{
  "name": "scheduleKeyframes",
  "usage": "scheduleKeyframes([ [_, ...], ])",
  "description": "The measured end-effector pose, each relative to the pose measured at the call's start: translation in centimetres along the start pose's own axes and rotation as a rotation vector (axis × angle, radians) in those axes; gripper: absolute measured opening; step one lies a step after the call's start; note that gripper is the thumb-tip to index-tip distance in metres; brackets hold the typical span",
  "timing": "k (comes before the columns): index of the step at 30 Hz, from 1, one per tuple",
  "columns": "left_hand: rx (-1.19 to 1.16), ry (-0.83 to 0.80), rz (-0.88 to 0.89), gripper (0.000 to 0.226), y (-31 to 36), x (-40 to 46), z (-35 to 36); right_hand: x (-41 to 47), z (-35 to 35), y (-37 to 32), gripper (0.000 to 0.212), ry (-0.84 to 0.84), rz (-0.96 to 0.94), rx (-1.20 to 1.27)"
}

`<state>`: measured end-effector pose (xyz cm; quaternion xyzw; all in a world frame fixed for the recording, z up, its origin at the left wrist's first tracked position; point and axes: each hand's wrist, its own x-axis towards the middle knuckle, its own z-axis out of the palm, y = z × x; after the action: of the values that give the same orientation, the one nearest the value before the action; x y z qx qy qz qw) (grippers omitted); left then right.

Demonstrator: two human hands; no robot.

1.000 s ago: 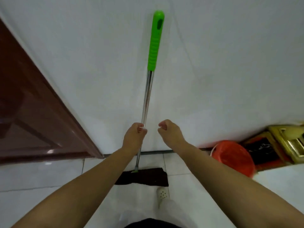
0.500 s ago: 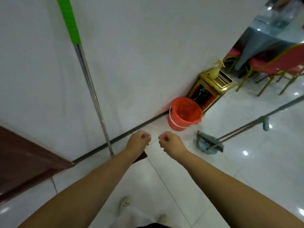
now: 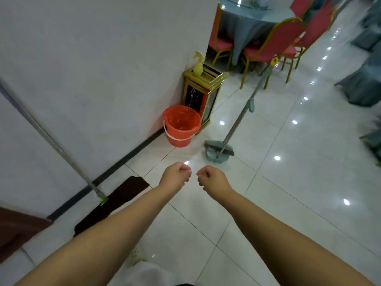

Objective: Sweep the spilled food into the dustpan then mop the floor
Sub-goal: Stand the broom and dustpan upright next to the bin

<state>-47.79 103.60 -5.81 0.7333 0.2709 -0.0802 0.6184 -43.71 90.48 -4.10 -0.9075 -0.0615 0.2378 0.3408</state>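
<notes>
Hovering: left hand (image 3: pixel 175 176) and right hand (image 3: pixel 212 178), both fisted, empty. Mop (image 3: pixel 112 204) propped against wall at left; broom (image 3: pixel 237 122) and dustpan (image 3: pixel 215 154) ahead beside orange bucket (image 3: pixel 181 125). Advice: grip broom handle high

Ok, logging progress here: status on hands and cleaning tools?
Left hand, right hand fisted, empty. Dark flat mop leans on wall. Teal dustpan ahead, path open.
</notes>
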Motion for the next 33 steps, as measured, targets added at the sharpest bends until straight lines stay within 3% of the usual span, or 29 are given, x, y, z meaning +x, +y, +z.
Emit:
scheduleKeyframes([
  [7, 0.058, -0.07, 0.052, 0.011, 1.6, -5.2, 13.4, -4.9, -8.7, 11.1, 0.021, 0.103, 0.055, 0.063],
  [13, 0.068, -0.102, 0.058, 0.011, 3.3, -5.1, 18.6, -4.8, -12.9, 16.0, 0.019, 0.132, 0.124, 0.128],
  [33, 0.084, -0.115, 0.083, 0.01, 15.8, 18.2, 18.9, 16.6, -21.6, 11.4, 0.018, 0.189, 0.176, 0.124],
])
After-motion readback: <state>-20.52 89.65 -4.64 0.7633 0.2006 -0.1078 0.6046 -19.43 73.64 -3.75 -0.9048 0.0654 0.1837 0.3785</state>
